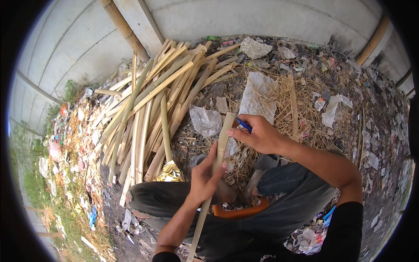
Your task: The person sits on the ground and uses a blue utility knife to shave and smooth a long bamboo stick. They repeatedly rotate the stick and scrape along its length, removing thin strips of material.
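Observation:
My left hand is wrapped round a split bamboo strip, which slants up from between my legs with its upper end tilted away from me. At that upper end, my right hand grips a slim blue pen-like tool between thumb and fingers. Its tip is close to the strip's edge; whether it touches, I cannot tell. My right thumb lies against the strip. The lower end of the strip runs down over my dark trousers to the bottom of the view.
A big pile of bamboo strips lies to the left, near a grey panel wall. Gold foil and a clear plastic bag lie near my legs. An orange curved object is under me. Litter and dry straw cover the ground.

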{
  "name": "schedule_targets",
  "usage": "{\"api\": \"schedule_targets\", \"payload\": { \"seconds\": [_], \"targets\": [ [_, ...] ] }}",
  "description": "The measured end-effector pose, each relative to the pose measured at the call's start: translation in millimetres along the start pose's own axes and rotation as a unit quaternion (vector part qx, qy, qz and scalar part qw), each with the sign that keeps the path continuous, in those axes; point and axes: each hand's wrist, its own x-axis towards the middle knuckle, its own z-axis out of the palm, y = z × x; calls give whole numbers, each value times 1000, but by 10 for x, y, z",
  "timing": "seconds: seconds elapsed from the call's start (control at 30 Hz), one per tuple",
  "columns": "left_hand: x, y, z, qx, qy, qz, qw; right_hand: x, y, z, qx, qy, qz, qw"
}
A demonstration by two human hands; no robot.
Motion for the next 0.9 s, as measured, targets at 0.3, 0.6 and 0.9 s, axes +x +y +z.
{"api": "schedule_targets", "payload": {
  "seconds": [0.3, 0.6, 0.9],
  "targets": [
    [-11, -57, 1, 13, 5, 2, 1000, -1, 96, 216, 121, -64, 54, 989],
    [-2, -52, 3, 45, -4, 51, 998, 27, 139, 133, 86, -39, 16, 995],
    [-2, -58, -18, 99, -13, 39, 994, 71, 208, 123, 111, -22, 56, 992]
  ]
}}
